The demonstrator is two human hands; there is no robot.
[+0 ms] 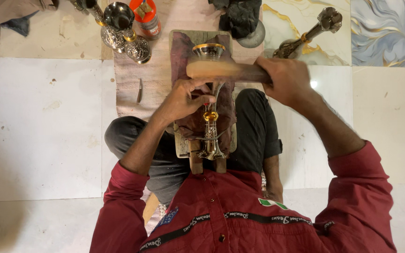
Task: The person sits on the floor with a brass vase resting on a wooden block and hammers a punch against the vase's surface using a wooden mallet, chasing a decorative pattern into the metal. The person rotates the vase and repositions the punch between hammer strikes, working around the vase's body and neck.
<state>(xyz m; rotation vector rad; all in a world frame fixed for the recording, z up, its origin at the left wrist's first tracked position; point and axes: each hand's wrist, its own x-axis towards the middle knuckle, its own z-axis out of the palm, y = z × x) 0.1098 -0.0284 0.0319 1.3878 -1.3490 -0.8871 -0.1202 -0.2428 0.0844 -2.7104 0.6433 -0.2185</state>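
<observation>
Goblet (pixel 210 122): an ornate metal piece with a gold-rimmed cup, a gold knob on the stem and a flared foot, lying lengthwise on a cloth-covered wooden block (pixel 180 37), cup end away from the person's body, foot toward the chest. I see the left hand (pixel 183 98) closed around the stem just cup-side of the gold knob, fingers wrapped and holding it down against the dark red cloth (pixel 226 117). The right hand (pixel 284 79) is closed on one end of a wooden mallet (pixel 226 70), which lies crosswise over the goblet at the cup; its pale end is motion-blurred, so I cannot tell whether it touches the metal. My judgement: the goblet is stiff and moderately heavy for its size, with a polished, likely slippery surface; the thin cup wall looks liable to dent, while the stem near the knob looks the soundest place to hold. Beyond the goblet's cup end stand two similar finished goblets (pixel 123 33) and an orange-capped jar (pixel 145 18); a small slim tool (pixel 139 90) lies left of the goblet on the mat (pixel 132 100). Another goblet (pixel 305 33) lies to the far right.
</observation>
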